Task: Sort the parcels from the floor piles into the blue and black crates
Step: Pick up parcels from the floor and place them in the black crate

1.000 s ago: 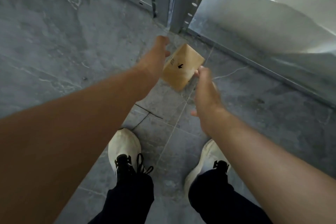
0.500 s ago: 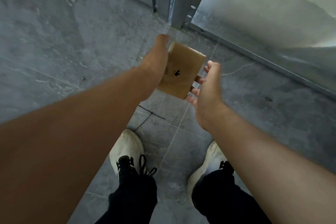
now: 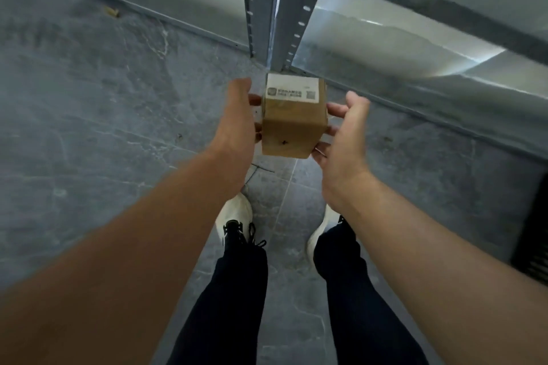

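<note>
- Since half a second ago the parcel has turned: its white label now faces up toward the camera, and the right hand has closed in from clear of the box to touch its side
- Held at mid height between both hands, the parcel hangs above the grey floor, in front of the metal shelf post and over the white shoes
- Step in hand, as I judge it: reading the label to decide which crate this one goes to, so the sorting of this parcel is only begun
- Next move calls for a firm hold and a turn toward the crates; a dark slatted thing at the right edge may be the black one, though too little shows to be sure
- Left hand grip: fingers bent onto the left face, holding it
- Right hand grip: fairly wide, fingers loosely straight with only their tips on the right face, steadying rather than clasping
</note>
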Action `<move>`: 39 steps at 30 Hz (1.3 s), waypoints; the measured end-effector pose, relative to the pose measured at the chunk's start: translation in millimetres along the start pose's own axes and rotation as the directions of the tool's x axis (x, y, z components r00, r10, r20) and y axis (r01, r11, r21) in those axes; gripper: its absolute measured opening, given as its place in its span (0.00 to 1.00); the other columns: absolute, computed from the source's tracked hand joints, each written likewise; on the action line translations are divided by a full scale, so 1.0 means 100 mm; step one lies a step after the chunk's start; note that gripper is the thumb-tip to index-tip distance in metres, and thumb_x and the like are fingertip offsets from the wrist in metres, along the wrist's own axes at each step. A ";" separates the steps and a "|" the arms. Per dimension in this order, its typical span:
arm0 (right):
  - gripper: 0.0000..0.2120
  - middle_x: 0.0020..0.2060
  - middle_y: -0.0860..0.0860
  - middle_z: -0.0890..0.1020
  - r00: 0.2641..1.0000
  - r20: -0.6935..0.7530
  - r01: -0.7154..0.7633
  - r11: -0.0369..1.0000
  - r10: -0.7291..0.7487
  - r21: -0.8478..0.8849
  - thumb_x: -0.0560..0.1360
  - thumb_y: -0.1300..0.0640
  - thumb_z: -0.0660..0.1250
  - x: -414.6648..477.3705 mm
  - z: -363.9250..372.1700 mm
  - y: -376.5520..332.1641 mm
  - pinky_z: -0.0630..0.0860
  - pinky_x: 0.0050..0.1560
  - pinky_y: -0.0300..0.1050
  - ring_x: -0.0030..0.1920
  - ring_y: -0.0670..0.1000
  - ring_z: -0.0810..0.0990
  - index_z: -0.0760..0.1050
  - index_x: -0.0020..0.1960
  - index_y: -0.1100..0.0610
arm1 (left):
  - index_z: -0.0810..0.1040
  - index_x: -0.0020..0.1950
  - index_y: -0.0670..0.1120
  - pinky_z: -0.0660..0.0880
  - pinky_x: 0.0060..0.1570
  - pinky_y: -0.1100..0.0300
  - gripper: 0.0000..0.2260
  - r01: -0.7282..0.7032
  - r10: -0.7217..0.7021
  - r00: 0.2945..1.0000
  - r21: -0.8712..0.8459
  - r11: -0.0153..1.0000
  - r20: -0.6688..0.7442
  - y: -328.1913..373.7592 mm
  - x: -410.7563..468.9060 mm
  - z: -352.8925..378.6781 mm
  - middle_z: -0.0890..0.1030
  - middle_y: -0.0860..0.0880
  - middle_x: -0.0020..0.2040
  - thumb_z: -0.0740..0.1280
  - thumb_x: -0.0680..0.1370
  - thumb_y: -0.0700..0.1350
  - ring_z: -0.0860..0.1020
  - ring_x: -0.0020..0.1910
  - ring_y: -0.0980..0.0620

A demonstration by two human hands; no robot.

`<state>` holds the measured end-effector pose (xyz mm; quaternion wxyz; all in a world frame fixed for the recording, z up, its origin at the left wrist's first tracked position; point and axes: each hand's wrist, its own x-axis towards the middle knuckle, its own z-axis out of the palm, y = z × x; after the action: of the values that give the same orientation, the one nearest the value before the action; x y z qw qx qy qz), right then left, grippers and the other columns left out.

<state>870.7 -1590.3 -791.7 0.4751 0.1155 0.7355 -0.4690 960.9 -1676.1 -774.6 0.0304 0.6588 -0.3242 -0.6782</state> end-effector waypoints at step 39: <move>0.24 0.55 0.44 0.88 0.578 -0.180 0.805 0.518 -0.796 0.290 0.84 0.40 0.53 -6.57 -1.27 -3.40 0.81 0.60 0.44 0.61 0.46 0.85 0.81 0.66 0.50 | 0.82 0.61 0.40 0.75 0.50 0.54 0.27 -0.643 0.780 0.526 -0.442 0.625 0.339 2.74 -6.82 -0.91 0.81 0.47 0.42 0.54 0.83 0.59 0.79 0.43 0.50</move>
<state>929.1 -1489.5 -50.5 0.1694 -0.1493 0.6187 -0.7525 1026.6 -1609.2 -40.3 0.3088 0.2554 -0.4698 -0.7866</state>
